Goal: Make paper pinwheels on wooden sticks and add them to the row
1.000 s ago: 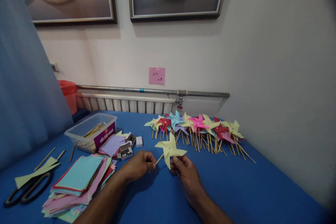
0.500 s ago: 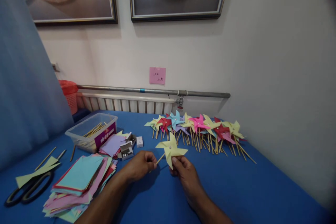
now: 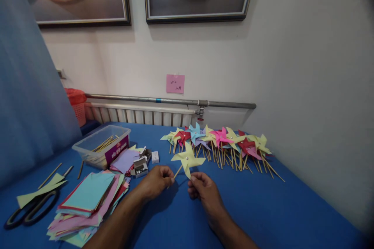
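Observation:
My left hand is closed in a pinch on the thin wooden stick of a pale yellow paper pinwheel. The stick slants up to the right, and the pinwheel's four blades spread above the blue table with a shiny pin at their centre. Just below and to the right is my right hand, fingers curled and thumb against them. The lower blade's tip ends beside that thumb; whether they touch I cannot make out.
Finished pinwheels in several colours lie along the back. To the left are a paper stack, scissors, a plastic box of sticks and a small box of pins. A pipe runs along the wall.
The yellow pinwheel has shifted slightly up and left and turned a little. Its lower blade has come away from between my right thumb and fingers.

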`<state>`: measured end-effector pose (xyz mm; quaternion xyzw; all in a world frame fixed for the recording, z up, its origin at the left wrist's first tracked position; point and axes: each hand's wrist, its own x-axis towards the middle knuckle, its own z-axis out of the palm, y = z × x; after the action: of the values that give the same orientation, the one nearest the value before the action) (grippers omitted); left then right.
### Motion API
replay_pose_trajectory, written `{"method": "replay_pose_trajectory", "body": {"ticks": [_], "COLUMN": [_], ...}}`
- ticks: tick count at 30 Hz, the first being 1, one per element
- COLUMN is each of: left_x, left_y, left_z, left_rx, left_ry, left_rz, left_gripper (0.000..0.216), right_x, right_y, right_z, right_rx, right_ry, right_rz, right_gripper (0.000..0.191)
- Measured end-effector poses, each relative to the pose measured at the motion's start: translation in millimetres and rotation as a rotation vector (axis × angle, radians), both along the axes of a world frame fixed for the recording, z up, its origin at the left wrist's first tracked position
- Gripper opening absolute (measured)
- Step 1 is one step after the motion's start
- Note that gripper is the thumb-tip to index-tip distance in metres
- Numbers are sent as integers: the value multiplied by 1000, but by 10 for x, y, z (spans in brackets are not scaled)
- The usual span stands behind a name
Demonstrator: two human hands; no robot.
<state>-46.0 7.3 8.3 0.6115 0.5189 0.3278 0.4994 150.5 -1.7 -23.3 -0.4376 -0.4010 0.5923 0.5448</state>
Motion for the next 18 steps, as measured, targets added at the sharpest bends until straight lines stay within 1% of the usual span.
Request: {"method": "replay_pose_trajectory", "body": {"ticks": [4, 8, 12, 18], "left_x": [-8, -24, -24, -2], "left_y": [1, 26, 46, 39], "left_z": [-16, -73, -123, -110], "left_rx": [-2, 6, 23, 21], "left_ry": [28, 41, 11, -29], "left_rz": [-31, -27, -13, 2], "left_gripper": [16, 15, 13, 9], "right_x": [-10, -8, -5, -1], "right_y": [-12, -5, 4, 1], "right_z": [14, 14, 10, 3], "right_rx": [-18, -7, -16, 13], "right_ry": [38, 33, -5, -43], "right_rz": [-28, -52, -49, -13], "right_gripper": [41, 38, 42, 49]}}
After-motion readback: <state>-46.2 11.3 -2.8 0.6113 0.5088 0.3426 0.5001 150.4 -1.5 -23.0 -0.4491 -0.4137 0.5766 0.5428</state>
